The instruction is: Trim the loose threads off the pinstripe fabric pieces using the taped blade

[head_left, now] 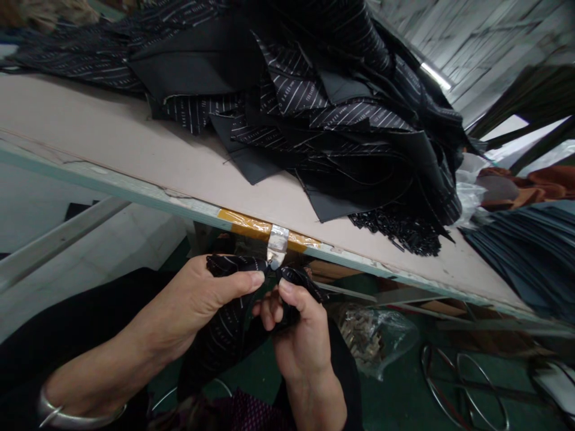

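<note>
Below the table edge, both thumbs and forefingers pinch a narrow black strip of white-striped cloth (233,323). The left hand (202,305) clamps its upper end; the right hand (299,335) grips the bunched part beside it, fingertips nearly touching. It looks like a fold being worked, needing a steady pull. Above lie a taped beige worktable (135,161) and a heap of dark striped fabric pieces (323,102).
</note>
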